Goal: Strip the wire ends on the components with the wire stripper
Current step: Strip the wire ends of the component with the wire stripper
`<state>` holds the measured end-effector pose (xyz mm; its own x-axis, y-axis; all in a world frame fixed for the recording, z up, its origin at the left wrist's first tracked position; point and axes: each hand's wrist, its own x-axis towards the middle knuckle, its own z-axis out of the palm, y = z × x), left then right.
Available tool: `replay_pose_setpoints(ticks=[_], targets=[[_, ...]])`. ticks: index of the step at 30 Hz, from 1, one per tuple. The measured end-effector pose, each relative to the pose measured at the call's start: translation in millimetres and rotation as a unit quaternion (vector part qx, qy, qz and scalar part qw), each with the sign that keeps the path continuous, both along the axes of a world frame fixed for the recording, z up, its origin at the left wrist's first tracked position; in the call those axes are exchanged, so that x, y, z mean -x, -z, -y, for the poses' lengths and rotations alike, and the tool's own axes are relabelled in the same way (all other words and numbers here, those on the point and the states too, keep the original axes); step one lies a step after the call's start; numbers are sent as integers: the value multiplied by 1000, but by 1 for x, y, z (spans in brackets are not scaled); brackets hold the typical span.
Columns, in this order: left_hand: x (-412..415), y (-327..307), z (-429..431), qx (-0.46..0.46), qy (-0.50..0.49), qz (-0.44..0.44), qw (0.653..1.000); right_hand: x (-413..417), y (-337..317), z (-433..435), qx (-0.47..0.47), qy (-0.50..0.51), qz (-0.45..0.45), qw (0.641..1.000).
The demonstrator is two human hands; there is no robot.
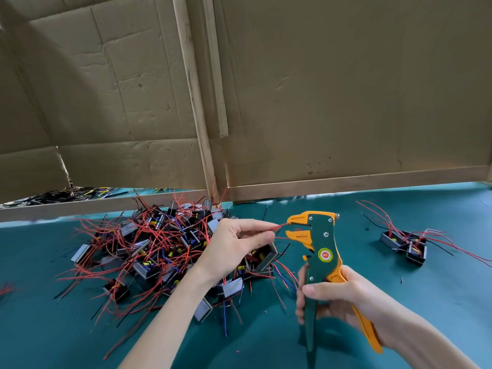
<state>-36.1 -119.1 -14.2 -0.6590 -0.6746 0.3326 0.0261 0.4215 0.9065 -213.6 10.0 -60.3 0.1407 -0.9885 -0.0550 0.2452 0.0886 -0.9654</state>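
On the counter (53,328) a big heap of components (165,249) seemingly awaits stripping, the left hand (239,243) pinches a red wire (279,227) in its grip at the parted jaws of the wire stripper (320,251), the right hand (343,296) clamps its grip round the handles, and a small cluster (404,245) farther right looks done.

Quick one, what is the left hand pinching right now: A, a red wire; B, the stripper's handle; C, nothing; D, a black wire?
A: the left hand pinches a thin red wire leading to the orange jaws of the green and orange wire stripper that the right hand grips.
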Motion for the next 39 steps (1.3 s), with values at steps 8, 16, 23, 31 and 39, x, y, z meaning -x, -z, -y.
replay_pose_setpoints(ticks=[8, 16, 23, 31, 39], targets=[[1, -2, -4, 4, -3, -1, 1000, 1, -2, -2, 12, -10, -3, 1000], [1, -7, -7, -17, 7, 9, 1000, -3, -5, -6, 18, -11, -21, 1000], [-1, -11, -6, -24, 11, 25, 999, -9, -8, -10, 9, 14, -37, 999], [-1, -10, -5, -22, 10, 49, 999, -27, -1, -10, -16, 158, -96, 983], [3, -21, -4, 27, -146, -35, 988, -17, -2, -2, -44, 59, 111, 991]])
